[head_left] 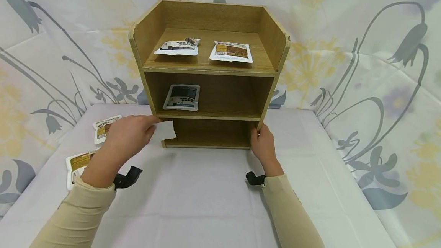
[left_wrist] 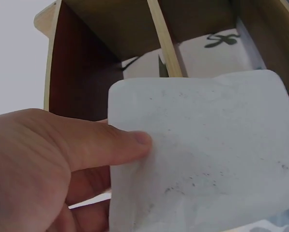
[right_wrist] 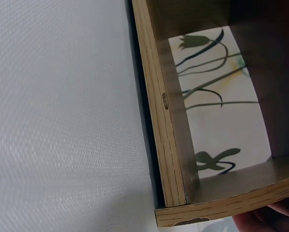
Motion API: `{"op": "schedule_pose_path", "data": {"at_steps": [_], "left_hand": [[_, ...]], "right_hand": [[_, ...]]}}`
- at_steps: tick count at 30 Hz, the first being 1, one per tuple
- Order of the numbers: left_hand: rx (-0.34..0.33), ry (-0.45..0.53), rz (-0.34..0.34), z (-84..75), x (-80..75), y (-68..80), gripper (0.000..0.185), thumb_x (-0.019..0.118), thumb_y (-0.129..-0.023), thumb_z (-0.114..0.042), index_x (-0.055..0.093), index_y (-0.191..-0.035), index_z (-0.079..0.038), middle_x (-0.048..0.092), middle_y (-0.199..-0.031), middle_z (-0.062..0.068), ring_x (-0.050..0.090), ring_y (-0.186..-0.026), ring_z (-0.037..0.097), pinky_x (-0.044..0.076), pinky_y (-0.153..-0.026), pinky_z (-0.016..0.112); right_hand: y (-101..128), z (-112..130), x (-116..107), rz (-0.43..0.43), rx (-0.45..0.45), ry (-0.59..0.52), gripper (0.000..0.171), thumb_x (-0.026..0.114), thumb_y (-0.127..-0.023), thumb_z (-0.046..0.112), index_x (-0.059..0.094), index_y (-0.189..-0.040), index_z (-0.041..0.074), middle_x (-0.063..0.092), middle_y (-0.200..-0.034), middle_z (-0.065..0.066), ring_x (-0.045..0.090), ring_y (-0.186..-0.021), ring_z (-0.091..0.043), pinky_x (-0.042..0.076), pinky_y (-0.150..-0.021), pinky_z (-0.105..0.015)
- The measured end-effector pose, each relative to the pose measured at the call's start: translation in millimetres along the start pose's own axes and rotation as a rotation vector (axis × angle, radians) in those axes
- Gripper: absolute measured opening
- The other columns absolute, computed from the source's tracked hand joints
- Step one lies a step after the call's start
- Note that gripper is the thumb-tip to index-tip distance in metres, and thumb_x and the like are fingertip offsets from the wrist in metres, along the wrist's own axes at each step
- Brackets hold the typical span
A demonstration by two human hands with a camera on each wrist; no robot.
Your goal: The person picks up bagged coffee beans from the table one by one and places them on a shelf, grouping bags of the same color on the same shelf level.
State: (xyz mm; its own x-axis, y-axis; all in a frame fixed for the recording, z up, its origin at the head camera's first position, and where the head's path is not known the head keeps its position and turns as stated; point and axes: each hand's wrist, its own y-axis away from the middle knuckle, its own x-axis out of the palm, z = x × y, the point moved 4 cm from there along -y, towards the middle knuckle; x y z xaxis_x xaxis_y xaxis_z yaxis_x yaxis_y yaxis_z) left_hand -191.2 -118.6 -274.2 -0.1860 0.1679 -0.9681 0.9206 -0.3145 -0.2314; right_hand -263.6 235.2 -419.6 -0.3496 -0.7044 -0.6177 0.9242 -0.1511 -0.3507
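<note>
My left hand (head_left: 125, 139) pinches a flat packet (left_wrist: 202, 150), its plain white back marked with dark specks. In the head view this packet (head_left: 164, 130) is at the front left of the small wooden shelf (head_left: 210, 71), by the lowest compartment. The thumb lies on the white side, with the other fingers partly hidden behind. My right hand (head_left: 263, 146) grips the lower right side of the shelf. In the right wrist view only some of its fingers (right_wrist: 267, 220) show, beside the shelf's side panel.
On the top level lie a packet (head_left: 177, 47) at left and a brown-labelled packet (head_left: 231, 51) at right. A dark-labelled packet (head_left: 182, 97) sits on the middle level. Two more packets, one farther (head_left: 100, 135) and one nearer (head_left: 73, 165), lie on the white-covered table (head_left: 206, 202) at left.
</note>
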Motion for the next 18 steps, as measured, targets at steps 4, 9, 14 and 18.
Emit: {"op": "schedule_pose_path", "data": {"at_steps": [4, 9, 14, 18], "left_hand": [[0.027, 0.009, -0.057, -6.6, -3.6, 0.0, 0.021, 0.061, -0.091, -0.010, 0.071, -0.109, -0.013, 0.074, -0.091, 0.010, 0.061, -0.060, 0.022, 0.040, -0.044, 0.031], [0.067, 0.008, -0.165, -15.0, -7.9, -0.2, 0.021, 0.064, -0.090, -0.010, 0.072, -0.108, -0.014, 0.075, -0.090, 0.009, 0.059, -0.056, 0.021, 0.039, -0.042, 0.030], [0.156, 0.037, -0.308, -23.4, -8.0, 0.2, 0.019, 0.067, -0.087, -0.006, 0.073, -0.103, -0.011, 0.076, -0.090, 0.008, 0.068, -0.065, 0.023, 0.046, -0.045, 0.033], [0.227, 0.080, -0.401, -30.8, -7.6, 0.0, 0.018, 0.068, -0.085, -0.002, 0.074, -0.101, -0.009, 0.076, -0.090, 0.008, 0.071, -0.075, 0.023, 0.054, -0.053, 0.037]], "right_hand": [[0, 0, 0, -0.003, 0.000, 0.000, 0.039, 0.041, -0.102, 0.030, 0.058, -0.116, -0.003, 0.062, -0.100, -0.019, 0.063, -0.091, -0.033, 0.053, -0.073, -0.046], [1, 0, 0, 0.002, 0.006, -0.002, 0.040, 0.041, -0.102, 0.030, 0.057, -0.119, -0.003, 0.062, -0.102, -0.019, 0.064, -0.093, -0.033, 0.053, -0.075, -0.047], [1, 1, 0, 0.003, 0.009, -0.001, 0.041, 0.041, -0.102, 0.031, 0.057, -0.119, -0.003, 0.062, -0.101, -0.019, 0.064, -0.091, -0.033, 0.053, -0.073, -0.046], [1, 1, 0, 0.002, 0.007, -0.004, 0.040, 0.041, -0.102, 0.031, 0.057, -0.118, -0.002, 0.062, -0.100, -0.018, 0.063, -0.090, -0.032, 0.053, -0.072, -0.046]]}}
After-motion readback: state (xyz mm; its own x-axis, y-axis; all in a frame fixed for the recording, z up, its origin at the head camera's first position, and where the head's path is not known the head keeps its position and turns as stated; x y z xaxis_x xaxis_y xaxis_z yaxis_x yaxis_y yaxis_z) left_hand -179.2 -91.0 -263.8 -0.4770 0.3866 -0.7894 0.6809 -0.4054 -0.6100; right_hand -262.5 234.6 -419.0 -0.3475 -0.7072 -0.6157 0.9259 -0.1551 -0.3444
